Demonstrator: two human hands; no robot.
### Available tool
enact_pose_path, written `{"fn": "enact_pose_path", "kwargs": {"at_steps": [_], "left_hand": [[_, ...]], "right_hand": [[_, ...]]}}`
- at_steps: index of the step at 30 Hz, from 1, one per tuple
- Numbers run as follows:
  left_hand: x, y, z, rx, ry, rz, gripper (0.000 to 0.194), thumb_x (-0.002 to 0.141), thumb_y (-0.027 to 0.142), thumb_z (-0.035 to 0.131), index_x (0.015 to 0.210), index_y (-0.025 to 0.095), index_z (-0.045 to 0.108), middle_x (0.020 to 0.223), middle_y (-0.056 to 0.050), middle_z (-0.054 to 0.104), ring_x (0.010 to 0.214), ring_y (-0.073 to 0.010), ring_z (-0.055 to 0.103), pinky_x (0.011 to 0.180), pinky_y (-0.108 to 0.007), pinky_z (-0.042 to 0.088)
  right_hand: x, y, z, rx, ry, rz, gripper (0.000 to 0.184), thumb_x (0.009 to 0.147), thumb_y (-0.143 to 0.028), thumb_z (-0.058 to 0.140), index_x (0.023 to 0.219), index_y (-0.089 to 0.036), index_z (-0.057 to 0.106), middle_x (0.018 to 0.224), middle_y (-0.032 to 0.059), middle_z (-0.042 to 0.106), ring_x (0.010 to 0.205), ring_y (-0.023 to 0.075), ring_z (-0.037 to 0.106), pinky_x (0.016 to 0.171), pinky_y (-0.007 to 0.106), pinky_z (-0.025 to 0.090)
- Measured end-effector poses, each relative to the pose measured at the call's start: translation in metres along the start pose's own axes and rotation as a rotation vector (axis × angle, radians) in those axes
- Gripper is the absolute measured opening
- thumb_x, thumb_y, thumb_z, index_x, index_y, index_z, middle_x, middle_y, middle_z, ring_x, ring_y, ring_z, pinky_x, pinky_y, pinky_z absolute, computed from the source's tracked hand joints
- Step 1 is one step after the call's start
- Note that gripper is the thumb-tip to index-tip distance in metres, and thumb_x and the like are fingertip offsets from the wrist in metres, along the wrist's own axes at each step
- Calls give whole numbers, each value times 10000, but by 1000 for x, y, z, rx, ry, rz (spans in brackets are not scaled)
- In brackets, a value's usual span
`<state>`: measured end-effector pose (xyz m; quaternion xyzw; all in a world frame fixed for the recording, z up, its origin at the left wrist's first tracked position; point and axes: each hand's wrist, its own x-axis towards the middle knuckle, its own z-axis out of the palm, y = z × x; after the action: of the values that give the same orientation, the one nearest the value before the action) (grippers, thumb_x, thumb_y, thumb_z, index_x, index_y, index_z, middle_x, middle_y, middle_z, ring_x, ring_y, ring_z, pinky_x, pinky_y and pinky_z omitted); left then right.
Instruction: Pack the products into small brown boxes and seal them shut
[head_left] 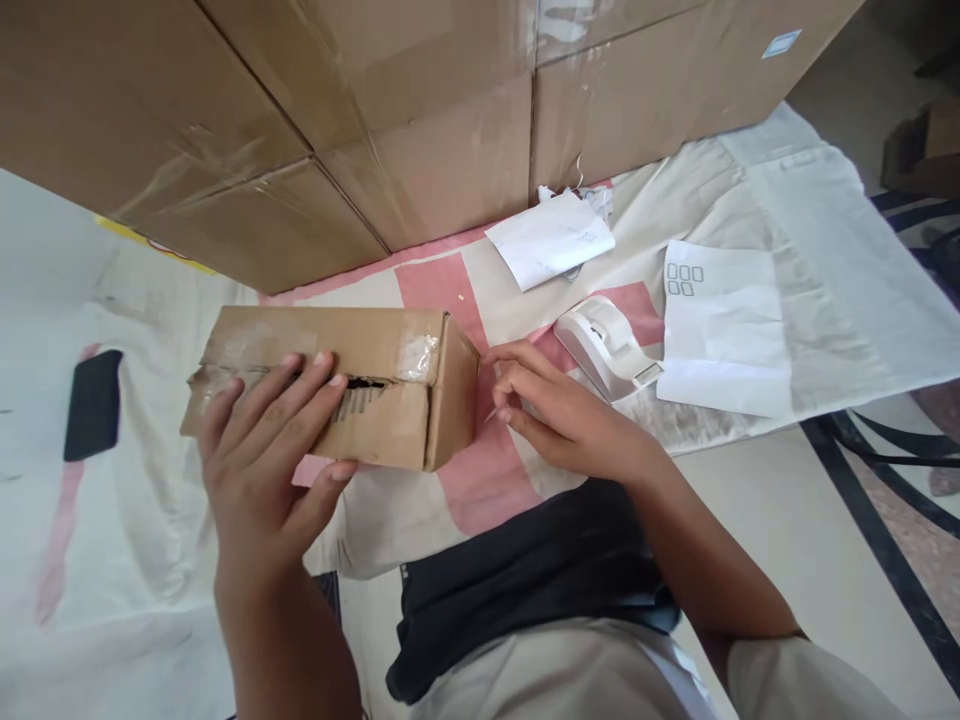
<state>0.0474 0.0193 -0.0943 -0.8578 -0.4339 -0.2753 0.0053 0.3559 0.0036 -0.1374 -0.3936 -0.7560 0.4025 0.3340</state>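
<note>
A brown cardboard box (375,335) lies on the cloth, with clear tape on its top and a torn, dark gap along the seam. My left hand (274,450) grips its left part, fingers spread across the top and thumb at the near edge. Close to the box's right end, my right hand (555,405) has its fingers curled in a pinch. A thin pale line shows by those fingertips, too faint to name. Right of that hand sits a white tape dispenser (604,345).
Large taped cartons (450,150) form a wall at the back. A folded paper (551,235) and a marked sheet (724,330) lie on the pink and white cloth (480,500). A black phone-like slab (94,405) is at left. Dark fabric (525,570) covers my lap.
</note>
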Motion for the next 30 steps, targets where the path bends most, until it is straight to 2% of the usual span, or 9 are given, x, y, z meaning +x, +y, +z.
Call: {"fn": "enact_pose_path", "kwargs": {"at_steps": [3, 9, 14, 17, 21, 22, 24, 27, 30], "left_hand": [[-1, 2, 5, -1, 55, -8, 495, 1017, 537, 469, 1443, 324, 602, 1479, -19, 617, 1418, -291, 548, 1228, -485, 271], [-2, 0, 7, -21, 82, -2, 470, 1012, 527, 488, 1408, 322, 633, 1443, -8, 648, 1406, -276, 559, 1223, -469, 274], [-3, -1, 4, -13, 36, 24, 446, 998, 433, 522, 1405, 284, 625, 1444, -20, 651, 1431, -291, 525, 1234, -521, 249], [-2, 0, 2, -4, 16, 22, 450, 981, 420, 545, 1394, 257, 625, 1441, -45, 655, 1405, -301, 550, 1229, -525, 257], [-1, 1, 4, 28, 39, 36, 457, 956, 428, 593, 1378, 255, 624, 1423, -61, 668, 1365, -309, 581, 1186, -499, 301], [-1, 1, 4, 33, 41, 36, 453, 955, 430, 596, 1374, 260, 624, 1418, -62, 672, 1361, -310, 585, 1172, -494, 309], [-1, 1, 5, 41, 38, 28, 444, 959, 434, 593, 1373, 273, 620, 1416, -63, 672, 1362, -312, 585, 1150, -489, 319], [-2, 2, 5, 46, 43, 28, 439, 964, 446, 591, 1366, 274, 621, 1416, -68, 673, 1337, -315, 604, 1122, -482, 332], [-2, 3, 6, 55, 57, 32, 432, 964, 448, 596, 1356, 270, 624, 1405, -70, 681, 1298, -308, 629, 1106, -468, 339]], "right_hand": [[8, 3, 8, 5, 1, -11, 86, 1024, -173, 516, 986, -238, 475, 1363, 135, 473, 1289, 266, 537, 868, 375, 513], [19, 5, 16, 84, 73, -21, 104, 992, -159, 568, 992, -234, 495, 1324, 123, 454, 1158, 229, 572, 888, 374, 518], [28, 3, 23, 127, 153, 2, 115, 959, -118, 547, 971, -230, 523, 1235, 98, 440, 1150, 220, 546, 896, 359, 529], [28, 7, 29, 123, 209, 63, 126, 938, -167, 596, 1030, -232, 540, 1219, 88, 485, 1034, 207, 564, 862, 357, 528], [25, 14, 38, 63, 479, 294, 622, 825, -314, 792, 1340, -224, 455, 1209, 76, 575, 800, 158, 553, 802, 356, 509], [25, 16, 40, 82, 511, 323, 671, 810, -343, 810, 1362, -216, 449, 1205, 75, 594, 766, 148, 549, 771, 344, 505], [29, 19, 43, 159, 495, 323, 596, 816, -394, 803, 1305, -209, 516, 1165, 60, 641, 718, 133, 544, 696, 313, 487], [33, 23, 46, 193, 476, 331, 353, 862, -388, 737, 1136, -203, 616, 1037, 29, 700, 659, 131, 548, 632, 298, 469], [29, 22, 45, 145, 461, 284, 333, 889, -309, 676, 1196, -191, 627, 1144, 76, 713, 815, 189, 648, 757, 356, 542]]}}
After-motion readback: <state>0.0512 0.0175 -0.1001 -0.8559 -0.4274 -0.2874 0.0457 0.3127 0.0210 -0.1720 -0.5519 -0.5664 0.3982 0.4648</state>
